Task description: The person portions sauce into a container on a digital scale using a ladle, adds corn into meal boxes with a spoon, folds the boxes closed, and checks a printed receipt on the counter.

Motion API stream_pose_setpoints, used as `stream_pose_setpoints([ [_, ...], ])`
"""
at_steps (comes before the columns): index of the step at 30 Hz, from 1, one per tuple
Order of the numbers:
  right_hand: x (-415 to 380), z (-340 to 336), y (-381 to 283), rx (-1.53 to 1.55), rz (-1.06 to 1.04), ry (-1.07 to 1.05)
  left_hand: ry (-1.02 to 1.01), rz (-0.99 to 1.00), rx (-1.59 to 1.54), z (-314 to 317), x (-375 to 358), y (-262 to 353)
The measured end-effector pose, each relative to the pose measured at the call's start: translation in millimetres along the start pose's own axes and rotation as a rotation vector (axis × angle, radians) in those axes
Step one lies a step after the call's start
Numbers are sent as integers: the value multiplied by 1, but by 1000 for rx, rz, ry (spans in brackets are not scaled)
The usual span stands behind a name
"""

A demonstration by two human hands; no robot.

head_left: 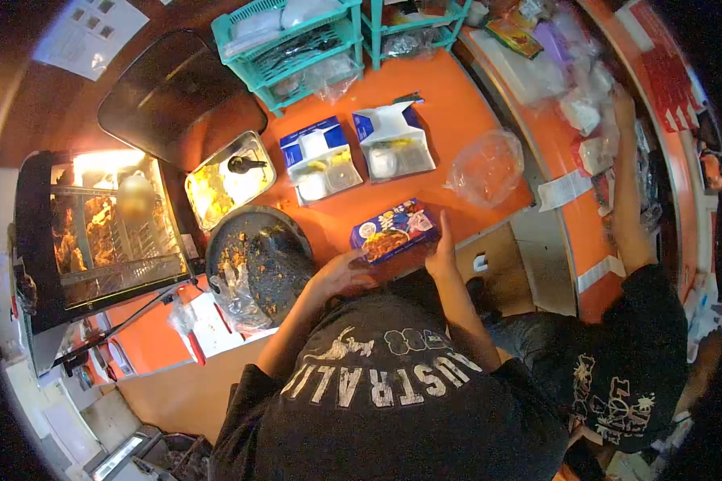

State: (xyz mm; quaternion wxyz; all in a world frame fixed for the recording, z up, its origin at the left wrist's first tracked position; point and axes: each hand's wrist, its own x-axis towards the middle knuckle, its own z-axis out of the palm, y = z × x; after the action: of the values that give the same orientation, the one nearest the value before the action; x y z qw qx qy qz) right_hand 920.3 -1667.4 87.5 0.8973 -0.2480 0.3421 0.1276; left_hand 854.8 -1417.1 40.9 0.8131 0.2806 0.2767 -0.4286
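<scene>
A closed blue food box (pixel 394 232) with a printed picture of food on top is between my two hands, near the front edge of the orange table. My left hand (pixel 342 275) has its fingers at the box's lower left corner. Against the right end rests my right hand (pixel 441 250), its fingers along that side; the undersides of both grips are hidden. Behind it stand two open blue-and-white boxes, a left one (pixel 319 160) and a right one (pixel 393 143), each with food and a small white-lidded cup inside.
Left of me are a black stone mortar (pixel 293 252) with crumbs and a plastic bag, a metal tray (pixel 261 150) of yellow food, and a lit glass display warmer (pixel 112 216). Teal racks (pixel 285 56) stand behind. A clear plastic bag (pixel 487 168) lies right. A co-worker (pixel 618 345) reaches across a side counter.
</scene>
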Motion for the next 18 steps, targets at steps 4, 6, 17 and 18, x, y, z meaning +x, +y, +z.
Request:
stream_pose_setpoints([
  [4,5,-14,-12,-552,-81,101,67,56,-24,7,3,-5],
  [6,7,-15,-20,-738,-186,107,4,101,-92,5,5,-8],
  [17,15,-37,-25,-1095,-289,-41,76,237,-209,9,12,-22],
  [18,23,-48,-21,-1096,-290,-34,107,248,-198,17,11,-20],
])
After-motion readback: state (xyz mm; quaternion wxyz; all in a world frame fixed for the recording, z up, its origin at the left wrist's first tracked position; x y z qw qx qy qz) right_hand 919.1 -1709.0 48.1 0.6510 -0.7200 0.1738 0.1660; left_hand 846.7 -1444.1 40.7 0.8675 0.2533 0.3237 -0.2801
